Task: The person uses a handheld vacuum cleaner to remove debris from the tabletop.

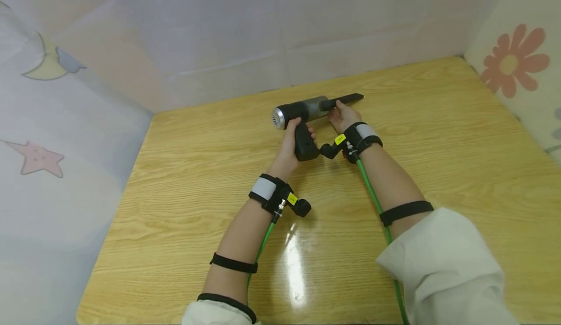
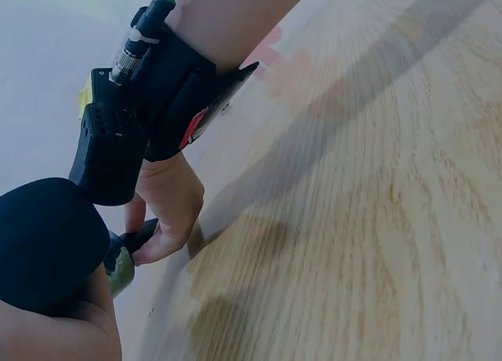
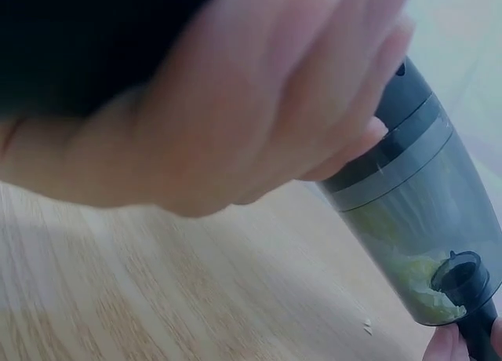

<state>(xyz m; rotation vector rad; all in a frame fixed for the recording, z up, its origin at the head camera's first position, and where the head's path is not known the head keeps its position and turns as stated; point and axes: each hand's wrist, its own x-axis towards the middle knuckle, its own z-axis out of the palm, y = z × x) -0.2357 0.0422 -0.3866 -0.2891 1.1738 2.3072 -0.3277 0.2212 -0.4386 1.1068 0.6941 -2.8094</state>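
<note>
A black and grey handheld vacuum cleaner (image 1: 294,111) is held over the far part of the table. My left hand (image 1: 288,145) grips its handle (image 1: 306,145), fingers wrapped around it. At the front end, my right hand (image 1: 345,118) pinches the slim black crevice nozzle (image 1: 350,99) near where it meets the dust cup. In the right wrist view the see-through dust cup (image 3: 416,196) has pale yellowish-green scraps (image 3: 423,282) inside. The left hand (image 3: 235,118) fills much of that view, and only fingertips (image 3: 443,345) of the right hand show at the nozzle.
The wooden table (image 1: 184,208) meets a pale cloth backdrop (image 1: 219,37) at the back. A few tiny pale bits (image 3: 367,326) lie on the tabletop. A green cable (image 1: 370,183) runs along each forearm from the wrist camera.
</note>
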